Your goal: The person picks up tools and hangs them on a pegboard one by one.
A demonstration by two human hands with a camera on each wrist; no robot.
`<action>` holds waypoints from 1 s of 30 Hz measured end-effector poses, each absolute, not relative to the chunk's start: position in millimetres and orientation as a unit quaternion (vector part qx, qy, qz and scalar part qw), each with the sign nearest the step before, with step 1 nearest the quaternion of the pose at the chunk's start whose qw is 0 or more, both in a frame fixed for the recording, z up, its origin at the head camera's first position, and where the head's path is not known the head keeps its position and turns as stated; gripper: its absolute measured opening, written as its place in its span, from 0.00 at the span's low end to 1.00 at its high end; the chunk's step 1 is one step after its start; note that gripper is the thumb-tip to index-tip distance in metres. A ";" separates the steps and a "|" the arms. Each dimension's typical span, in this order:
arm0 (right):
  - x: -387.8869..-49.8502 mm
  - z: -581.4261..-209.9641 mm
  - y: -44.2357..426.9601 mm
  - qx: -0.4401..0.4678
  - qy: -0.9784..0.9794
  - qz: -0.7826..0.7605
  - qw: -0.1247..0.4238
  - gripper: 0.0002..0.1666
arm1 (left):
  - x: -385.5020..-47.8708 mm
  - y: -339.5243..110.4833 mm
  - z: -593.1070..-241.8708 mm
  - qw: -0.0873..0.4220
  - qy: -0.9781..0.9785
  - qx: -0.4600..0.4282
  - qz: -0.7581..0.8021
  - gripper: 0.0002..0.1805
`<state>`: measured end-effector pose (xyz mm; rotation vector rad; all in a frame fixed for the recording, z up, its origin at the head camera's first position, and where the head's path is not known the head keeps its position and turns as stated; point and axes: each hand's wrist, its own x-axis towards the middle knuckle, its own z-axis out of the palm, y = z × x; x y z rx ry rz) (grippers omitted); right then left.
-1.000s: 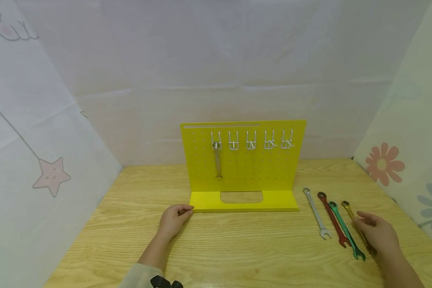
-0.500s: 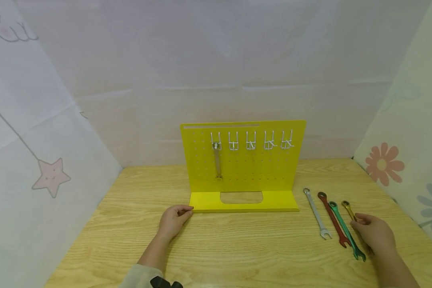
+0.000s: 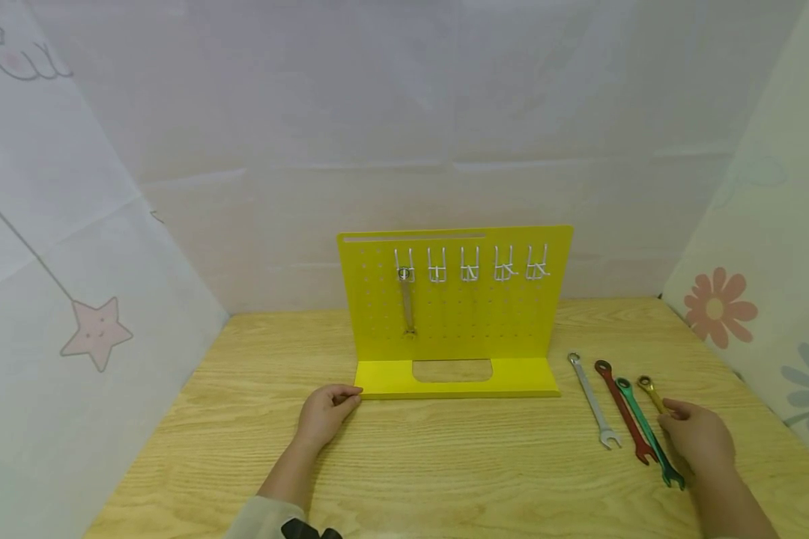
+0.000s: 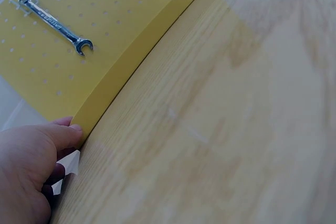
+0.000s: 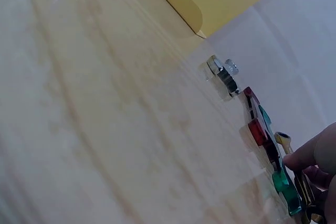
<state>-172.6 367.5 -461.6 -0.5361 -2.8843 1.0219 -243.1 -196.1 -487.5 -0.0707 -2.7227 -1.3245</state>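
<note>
The yellow pegboard stand [image 3: 448, 299] stands upright on the table. My left hand [image 3: 322, 414] pinches the front left corner of its base, also visible in the left wrist view [image 4: 31, 161]. One silver wrench [image 3: 407, 303] hangs from the leftmost white hook. At the right, my right hand [image 3: 701, 438] pinches the gold wrench [image 3: 649, 389] around its shaft, with the ring end showing past the fingertips. Left of it lie a green wrench [image 3: 640, 419], a red wrench [image 3: 622, 404] and another silver wrench [image 3: 589, 397]. In the right wrist view, thumb and fingers [image 5: 315, 156] grip the gold wrench.
Several white hooks [image 3: 470, 271] line the upper board, and all but the leftmost are bare. The wooden table [image 3: 445, 464] extends in front of the stand. Pale printed cloth [image 3: 404, 150] hangs behind and at both sides.
My right hand has shifted slightly left and closed its fingers round the gold wrench, whose ring end has moved a little left. My left hand has stayed at the stand's corner.
</note>
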 end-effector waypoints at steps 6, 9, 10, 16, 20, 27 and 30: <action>-171.1 -461.4 366.8 -0.195 -0.909 0.368 0.014 0.32 | -243.1 -196.4 -488.7 0.059 -0.897 -0.020 -0.437 0.07; -171.6 -460.0 365.6 -0.201 -0.901 0.384 0.020 0.33 | -243.4 -196.6 -489.3 0.061 -0.897 -0.021 -0.437 0.07; -171.7 -459.5 364.7 -0.202 -0.901 0.383 0.025 0.33 | -243.5 -196.6 -489.2 0.060 -0.896 -0.021 -0.439 0.07; -171.8 -458.5 363.9 -0.211 -0.889 0.405 0.042 0.34 | -243.6 -196.4 -488.9 0.058 -0.895 -0.022 -0.441 0.07; -172.0 -458.6 363.4 -0.223 -0.857 0.462 0.039 0.38 | -243.4 -196.4 -488.4 0.060 -0.896 -0.024 -0.440 0.07; -173.7 -455.0 358.7 -0.241 -0.828 0.504 0.054 0.38 | -243.8 -196.4 -489.0 0.059 -0.896 -0.026 -0.439 0.08; -174.2 -452.9 356.1 -0.240 -0.822 0.513 0.064 0.38 | -244.1 -196.1 -489.2 0.059 -0.897 -0.028 -0.438 0.08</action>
